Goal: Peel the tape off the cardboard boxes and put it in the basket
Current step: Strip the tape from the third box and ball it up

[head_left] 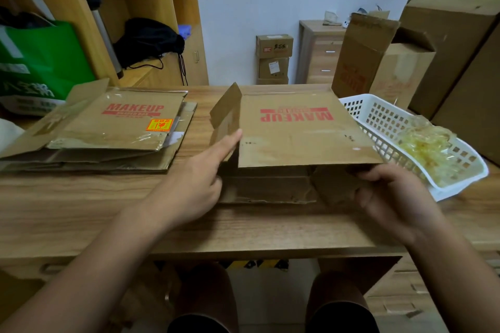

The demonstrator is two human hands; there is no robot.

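A flattened cardboard box [297, 132] printed MAKEUP upside down lies on the wooden table in front of me, with shiny tape along its far edge. My left hand [201, 178] points its straight index finger against the box's left flap. My right hand [389, 194] has its fingers curled on the box's lower right flap. A white plastic basket [384, 116] stands to the right, holding a crumpled wad of yellowish clear tape [424, 143].
A stack of flattened MAKEUP boxes [113, 130] with tape on them lies at the left. A green bag [40, 62] and shelves stand behind it. Tall cardboard boxes [446, 43] stand at the right rear. The table's front edge is near my knees.
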